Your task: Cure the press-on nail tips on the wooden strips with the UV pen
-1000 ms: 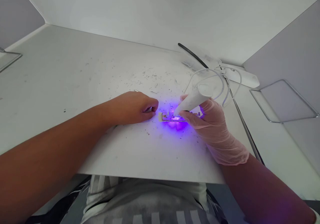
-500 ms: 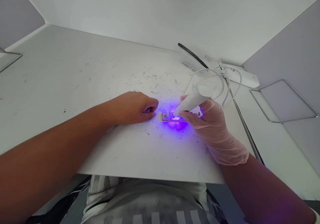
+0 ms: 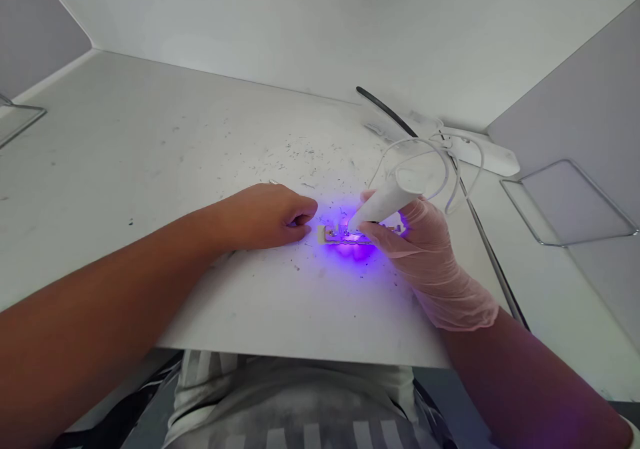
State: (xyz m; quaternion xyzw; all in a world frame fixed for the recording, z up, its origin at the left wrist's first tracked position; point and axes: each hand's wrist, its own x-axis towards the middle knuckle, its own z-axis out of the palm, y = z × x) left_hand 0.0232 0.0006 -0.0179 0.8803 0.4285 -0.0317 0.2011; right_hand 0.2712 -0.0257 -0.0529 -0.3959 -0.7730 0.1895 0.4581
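My right hand, in a thin pale glove, is wrapped round a white corded pen-shaped lamp whose tip casts violet light downward. Under the tip lies a small narrow part on the white table, lit purple. My bare left hand rests on the table just left of that part, fingers curled in and pinched near its left end; what they grip is hidden. The lamp's white cord loops up behind my right hand.
Dark specks and shavings are scattered over the table behind my hands. A white power strip and a black cable lie at the back right. A wire-framed tray sits far right, another tray edge far left. White walls enclose the table.
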